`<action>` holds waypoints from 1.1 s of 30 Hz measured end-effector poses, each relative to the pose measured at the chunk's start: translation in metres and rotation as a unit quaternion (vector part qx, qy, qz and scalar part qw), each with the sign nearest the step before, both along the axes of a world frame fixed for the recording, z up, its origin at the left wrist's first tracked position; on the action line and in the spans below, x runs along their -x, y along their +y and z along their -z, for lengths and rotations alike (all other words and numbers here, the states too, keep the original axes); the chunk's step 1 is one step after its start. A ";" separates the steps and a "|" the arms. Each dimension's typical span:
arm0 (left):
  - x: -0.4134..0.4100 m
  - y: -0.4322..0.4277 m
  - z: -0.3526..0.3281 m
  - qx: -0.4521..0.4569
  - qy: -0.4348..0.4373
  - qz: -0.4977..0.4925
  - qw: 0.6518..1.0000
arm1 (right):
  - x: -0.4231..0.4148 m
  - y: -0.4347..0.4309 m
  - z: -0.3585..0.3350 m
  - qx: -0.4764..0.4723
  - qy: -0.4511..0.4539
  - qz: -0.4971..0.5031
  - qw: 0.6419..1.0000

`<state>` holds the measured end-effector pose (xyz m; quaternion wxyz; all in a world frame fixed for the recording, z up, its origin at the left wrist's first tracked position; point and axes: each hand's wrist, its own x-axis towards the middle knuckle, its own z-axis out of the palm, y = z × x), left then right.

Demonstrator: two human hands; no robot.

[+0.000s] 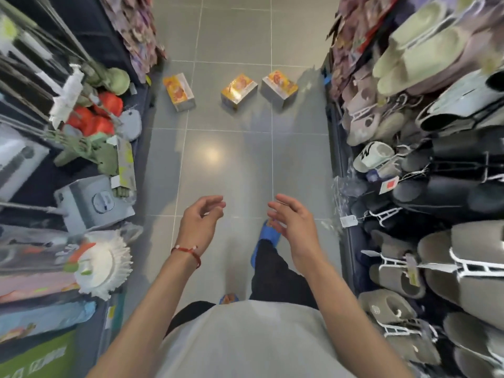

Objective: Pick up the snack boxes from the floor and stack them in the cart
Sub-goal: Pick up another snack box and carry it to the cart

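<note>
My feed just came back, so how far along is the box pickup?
Done: nothing visible. The left box, middle box and right box all lie on the floor ahead. In hand: nothing; the left hand and right hand are empty, fingers loosely curled. Left: all three boxes, and no cart is in view.

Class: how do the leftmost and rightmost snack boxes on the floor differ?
The leftmost snack box lies alone near the left shelving; the rightmost snack box sits close beside the middle box. The leftmost points nearly straight ahead; the rightmost is turned diagonally. Both lie flat, orange face up.
</note>
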<state>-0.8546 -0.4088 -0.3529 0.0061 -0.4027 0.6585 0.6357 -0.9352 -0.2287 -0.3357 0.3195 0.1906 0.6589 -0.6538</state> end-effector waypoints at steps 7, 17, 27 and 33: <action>0.147 -0.012 -0.019 -0.003 0.006 -0.045 0.999 | 0.166 -0.016 -0.018 0.003 0.010 -0.029 1.000; 0.305 -0.060 -0.016 -0.027 -0.002 -0.065 0.998 | 0.345 -0.068 -0.019 0.002 -0.009 -0.039 0.999; 0.498 -0.201 0.013 -0.067 -0.021 -0.136 0.988 | 0.526 -0.181 -0.002 -0.030 -0.016 -0.065 0.997; 0.604 -0.268 0.007 -0.066 -0.035 -0.107 0.991 | 0.623 -0.249 -0.006 -0.022 -0.021 -0.055 0.998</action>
